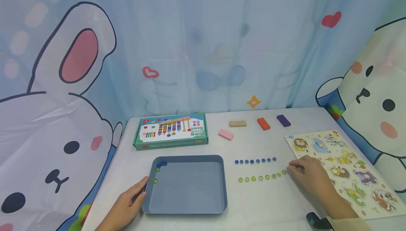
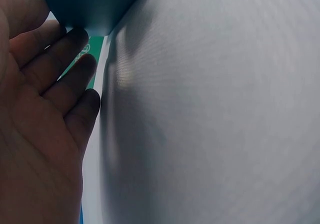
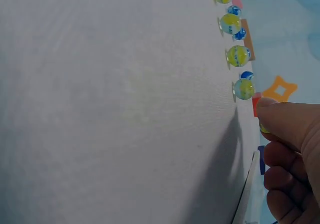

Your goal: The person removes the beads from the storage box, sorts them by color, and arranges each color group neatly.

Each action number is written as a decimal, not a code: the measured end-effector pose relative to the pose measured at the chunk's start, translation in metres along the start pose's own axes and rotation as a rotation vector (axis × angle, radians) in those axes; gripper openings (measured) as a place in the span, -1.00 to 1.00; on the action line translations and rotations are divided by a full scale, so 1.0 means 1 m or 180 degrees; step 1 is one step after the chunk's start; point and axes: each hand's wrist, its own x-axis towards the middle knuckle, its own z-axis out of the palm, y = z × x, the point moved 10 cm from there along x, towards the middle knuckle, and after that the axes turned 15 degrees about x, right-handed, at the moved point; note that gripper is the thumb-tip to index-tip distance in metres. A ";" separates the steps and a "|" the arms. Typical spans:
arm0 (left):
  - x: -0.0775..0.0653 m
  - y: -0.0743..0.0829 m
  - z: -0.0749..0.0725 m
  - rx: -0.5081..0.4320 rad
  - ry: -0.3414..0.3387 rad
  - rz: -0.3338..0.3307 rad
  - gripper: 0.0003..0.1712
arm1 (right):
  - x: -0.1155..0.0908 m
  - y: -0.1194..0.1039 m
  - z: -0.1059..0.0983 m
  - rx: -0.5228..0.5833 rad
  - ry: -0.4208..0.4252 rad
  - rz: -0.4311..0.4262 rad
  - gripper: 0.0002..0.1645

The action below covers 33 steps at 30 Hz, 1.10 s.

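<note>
Right hand: thumb and fingers pinch a yellow-green marble, mostly hidden, at the right end of the yellow-green row. The blue row lies just behind. Left hand: extended fingers close together, touching the left side of the grey-blue tray. Blue and yellow-green marbles sit along the tray's left side. Animal board lies beneath the right forearm, partly covered.

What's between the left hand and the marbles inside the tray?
The tray's left wall: the left hand is outside it, the marbles inside. Nothing else visible stands in the way.
</note>
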 end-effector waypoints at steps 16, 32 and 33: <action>0.000 0.000 -0.001 0.0007 0.0020 0.0021 -0.40 | -0.006 0.008 0.014 -0.0013 -0.0310 0.0120 -0.74; 0.000 0.001 0.000 0.0000 -0.0009 0.0001 -0.39 | -0.004 -0.003 -0.003 0.0047 -0.0401 0.0186 -0.57; 0.000 0.001 -0.001 0.0003 -0.0004 0.0006 -0.39 | -0.003 -0.007 -0.007 0.0049 -0.0401 0.0148 -0.57</action>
